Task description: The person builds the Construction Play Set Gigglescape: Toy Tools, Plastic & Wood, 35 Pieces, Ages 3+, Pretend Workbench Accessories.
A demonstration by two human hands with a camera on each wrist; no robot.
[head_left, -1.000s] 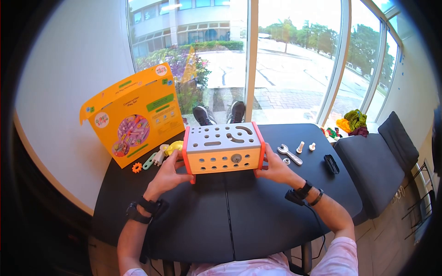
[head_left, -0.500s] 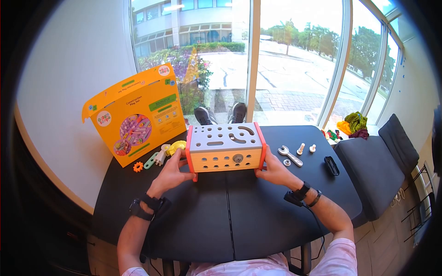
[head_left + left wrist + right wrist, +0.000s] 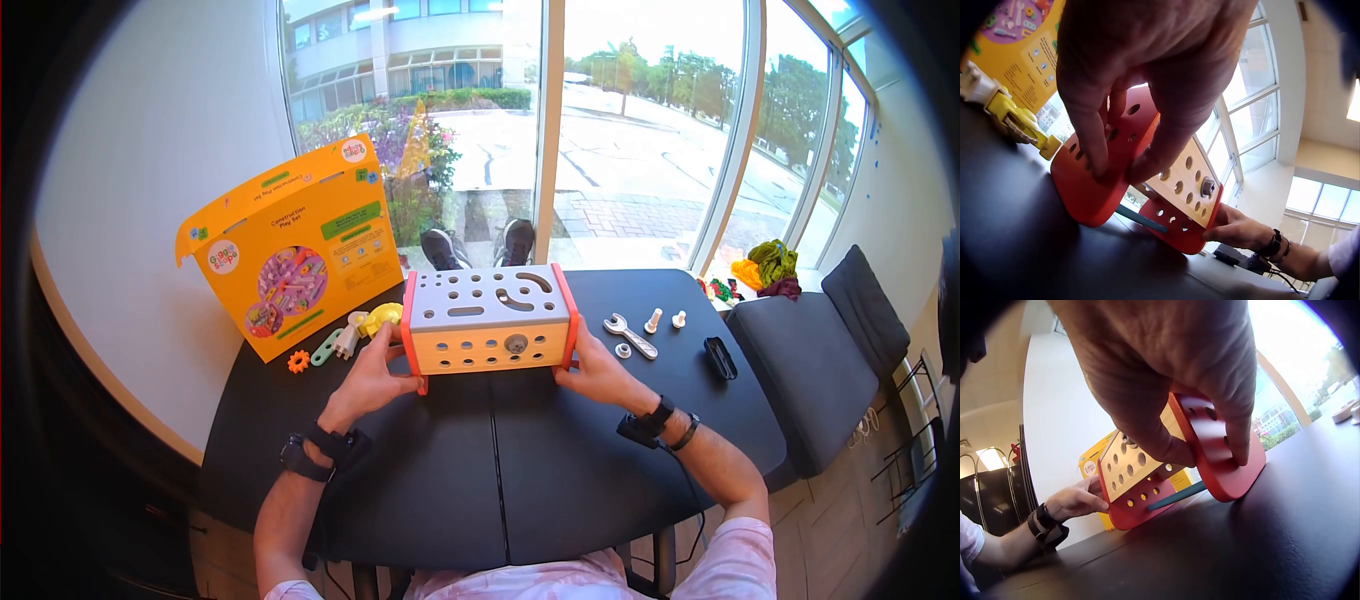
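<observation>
A toy workbench box (image 3: 488,300) with a grey holed top, pale wooden front and red end panels stands on the black table. The left hand (image 3: 372,378) grips its left end; in the left wrist view the left hand's (image 3: 1147,75) thumb and fingers pinch the red panel (image 3: 1088,197). At the other end the right hand (image 3: 600,372) grips the right panel, and the right wrist view has the right hand (image 3: 1172,375) pinching that red panel (image 3: 1232,481). A grey bolt head (image 3: 516,344) sits in the front. Beneath the box runs a teal bar (image 3: 1179,495).
Left of the box lie an orange gear (image 3: 298,361), a green piece (image 3: 325,347) and a yellow piece (image 3: 381,319), before the yellow carton (image 3: 300,240). To the right are a wrench (image 3: 630,336), small bolts (image 3: 653,320), a nut (image 3: 623,350) and a black case (image 3: 719,358).
The box and both hands have shifted very slightly right in the view since the earliest frame. Both hands keep the same grip on the end panels.
</observation>
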